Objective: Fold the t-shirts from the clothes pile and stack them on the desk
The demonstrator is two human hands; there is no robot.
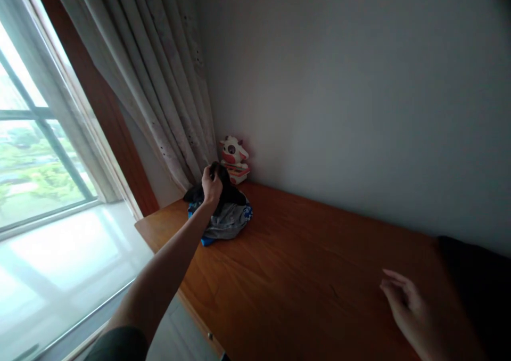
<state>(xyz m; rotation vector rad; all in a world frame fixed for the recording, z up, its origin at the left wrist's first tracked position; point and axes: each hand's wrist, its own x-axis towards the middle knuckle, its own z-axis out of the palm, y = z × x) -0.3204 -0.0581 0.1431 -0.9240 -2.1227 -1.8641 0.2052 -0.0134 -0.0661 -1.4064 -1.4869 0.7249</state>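
My left hand (211, 184) reaches out to the far left corner of a wooden table (303, 276) and is closed on a dark garment (228, 190). That garment lies on top of a small pile of clothes (227, 221) in grey and blue. My right hand (411, 302) hovers over the table's near right part with fingers loosely apart and nothing in it.
A small toy cow figure (235, 158) stands in the corner just behind the pile. Pale curtains (159, 79) hang to the left beside a large window (35, 153). A dark object (475, 281) sits at the table's right edge. A grey wall runs behind.
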